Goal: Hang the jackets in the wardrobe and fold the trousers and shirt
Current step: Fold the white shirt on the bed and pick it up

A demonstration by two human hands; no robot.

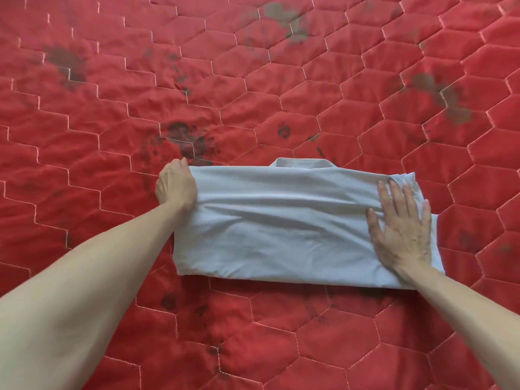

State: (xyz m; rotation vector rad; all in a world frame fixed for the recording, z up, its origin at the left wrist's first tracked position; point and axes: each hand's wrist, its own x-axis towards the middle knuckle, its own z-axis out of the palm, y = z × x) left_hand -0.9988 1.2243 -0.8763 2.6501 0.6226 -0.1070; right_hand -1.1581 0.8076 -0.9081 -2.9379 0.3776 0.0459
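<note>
- While its fingers lay flat and spread, the right hand pressed the folded pale shirt.
- The left hand gripped the shirt's left edge.
- The shirt lay on a red quilted cover.

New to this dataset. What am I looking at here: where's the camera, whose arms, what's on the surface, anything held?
There is one picture, from a wide-angle camera worn on a person's head, looking down at their own bare arms. No robot is involved. The surface is a red quilted bedcover with hexagon stitching and dark printed blotches. On it lies a light blue shirt, folded into a rectangle, its collar peeking out at the far edge. The left hand grips the shirt's left end, fingers tucked out of sight under the cloth. The right hand lies flat with spread fingers on the right end, pressing it down.
</note>
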